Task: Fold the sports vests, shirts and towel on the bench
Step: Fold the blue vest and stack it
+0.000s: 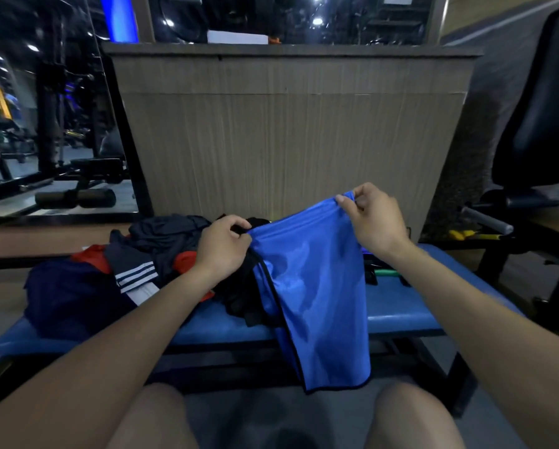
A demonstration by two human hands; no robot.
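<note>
Both hands, left hand [224,246] and right hand [372,218], pinch the blue vest [314,286] aloft; next, lay it flat on the bench [401,319].

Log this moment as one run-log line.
step: lifting vest | left hand: grips blue vest top edge | right hand: pinches other corner | vest hangs over blue bench front | unfolded pile left
</note>
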